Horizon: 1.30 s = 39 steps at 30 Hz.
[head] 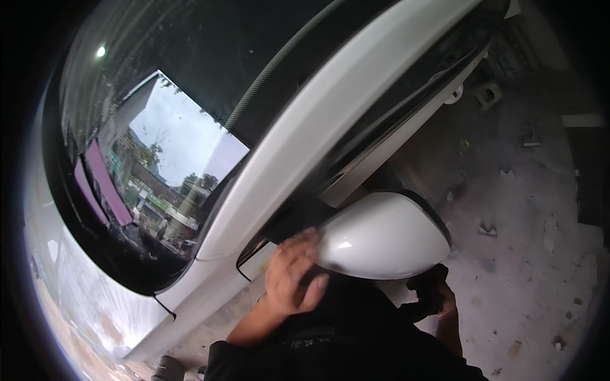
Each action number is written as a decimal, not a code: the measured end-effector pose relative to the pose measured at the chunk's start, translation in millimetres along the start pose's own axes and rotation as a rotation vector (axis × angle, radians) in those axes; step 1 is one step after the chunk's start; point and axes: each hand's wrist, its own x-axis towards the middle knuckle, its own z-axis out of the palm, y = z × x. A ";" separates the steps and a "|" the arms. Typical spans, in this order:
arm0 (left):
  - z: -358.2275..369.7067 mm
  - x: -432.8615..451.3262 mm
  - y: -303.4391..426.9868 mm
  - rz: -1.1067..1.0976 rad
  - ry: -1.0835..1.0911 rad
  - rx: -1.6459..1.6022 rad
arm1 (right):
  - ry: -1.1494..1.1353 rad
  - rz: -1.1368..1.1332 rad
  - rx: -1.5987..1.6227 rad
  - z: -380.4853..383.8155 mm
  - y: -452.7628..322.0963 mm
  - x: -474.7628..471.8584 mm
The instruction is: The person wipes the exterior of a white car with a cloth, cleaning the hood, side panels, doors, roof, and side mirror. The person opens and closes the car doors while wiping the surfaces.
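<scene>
The white side mirror housing (381,238) of a car juts out in front of me, beside a white windshield pillar (295,119). My left hand (293,271) rests at the inner end of the housing, fingers spread, with nothing held in it. On the outer side, just below the housing, my right hand (445,297) is closed on a crumpled dark cloth (426,290). Part of that hand lies in shadow and behind the cloth. The windshield (181,138) to the left reflects sky, trees and buildings.
The white hood (95,285) bears dull, whitish patches. Dusty concrete floor (500,285) spreads to the right, with small metal clips (487,231) and debris on it. A hollow block (488,95) stands farther up. Near the lower edge is a dark cylindrical object (167,369).
</scene>
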 end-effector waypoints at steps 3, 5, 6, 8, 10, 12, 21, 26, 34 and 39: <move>-11.0 -4.9 -6.5 0.019 0.014 -0.067 | 0.068 0.108 0.063 -10.4 25.4 -8.9; -18.8 -5.0 -10.2 0.006 0.007 -0.108 | 0.231 0.125 0.066 -14.7 37.7 -18.5; -22.5 -4.6 -11.7 0.008 0.006 -0.103 | 0.236 0.159 0.135 -16.4 43.0 -20.2; -28.9 -2.8 -14.1 0.010 -0.013 -0.101 | 0.273 0.175 0.189 -17.0 50.6 -24.3; -33.6 -0.9 -15.7 0.015 -0.018 -0.103 | 0.280 0.191 0.216 -14.0 55.4 -25.8; -36.5 0.3 -16.6 0.018 -0.008 -0.110 | 0.268 0.212 0.220 -8.8 57.3 -25.8; -29.5 5.7 -13.5 0.063 -0.003 -0.160 | 0.294 0.205 0.245 -4.7 63.6 -29.6; -24.8 7.1 1.6 0.055 -0.020 -0.087 | 0.250 0.187 0.310 -20.2 77.2 -22.7; -19.1 -13.5 32.6 -0.153 -0.061 0.344 | 0.136 0.151 0.421 -72.2 106.6 -7.3; 3.1 4.3 46.3 -0.165 -0.157 0.656 | 0.003 0.160 0.475 -129.3 133.1 -1.9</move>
